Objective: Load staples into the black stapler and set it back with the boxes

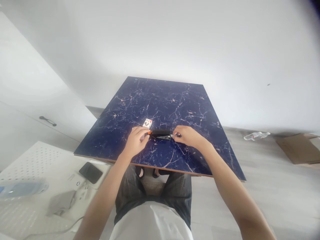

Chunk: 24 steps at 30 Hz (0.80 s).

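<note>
A slim black tool that looks like a stapler (160,132) lies across the near half of the blue marbled table (175,100). It has an orange left end and a bright metal strip along its near side. My left hand (138,139) closes thumb and fingers around the orange end. At the other end, my right hand (186,136) pinches a small silvery part; its exact shape is hidden by the fingers. A small white box (147,123) with dark and red print sits just beyond my left fingers, which partly cover it.
To the left, a low white perforated surface (37,153) holds a dark phone (90,172), a clear plastic bottle (22,189), a grey pouch (61,202) and small items. On the floor at right are another clear bottle (256,136) and a cardboard box (298,148). A white wall stands behind the table.
</note>
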{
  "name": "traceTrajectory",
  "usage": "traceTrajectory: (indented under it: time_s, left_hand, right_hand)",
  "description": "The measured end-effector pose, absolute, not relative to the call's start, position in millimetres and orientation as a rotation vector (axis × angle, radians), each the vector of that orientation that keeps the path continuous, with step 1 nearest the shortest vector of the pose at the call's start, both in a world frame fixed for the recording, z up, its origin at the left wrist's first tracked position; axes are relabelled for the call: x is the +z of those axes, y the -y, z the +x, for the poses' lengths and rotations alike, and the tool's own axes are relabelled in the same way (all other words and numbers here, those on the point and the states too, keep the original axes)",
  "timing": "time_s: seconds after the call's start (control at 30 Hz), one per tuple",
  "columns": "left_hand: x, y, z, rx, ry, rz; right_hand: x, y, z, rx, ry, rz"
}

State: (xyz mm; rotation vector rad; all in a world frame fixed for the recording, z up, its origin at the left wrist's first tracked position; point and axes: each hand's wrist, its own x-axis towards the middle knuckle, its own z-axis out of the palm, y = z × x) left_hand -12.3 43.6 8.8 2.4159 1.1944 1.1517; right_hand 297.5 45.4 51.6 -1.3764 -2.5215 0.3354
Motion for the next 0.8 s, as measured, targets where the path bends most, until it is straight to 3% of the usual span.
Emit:
traceTrajectory:
  time_s: [0.53, 0.8]
  left_hand:
    - [7, -45, -12, 1.108, -1.21, 2.414]
    - [1, -46, -13, 1.018, -1.291, 2.495]
  right_hand:
    - [45, -40, 300, 0.356, 2.477, -1.378]
    - [21, 5, 290, 0.374, 1.731, -1.704]
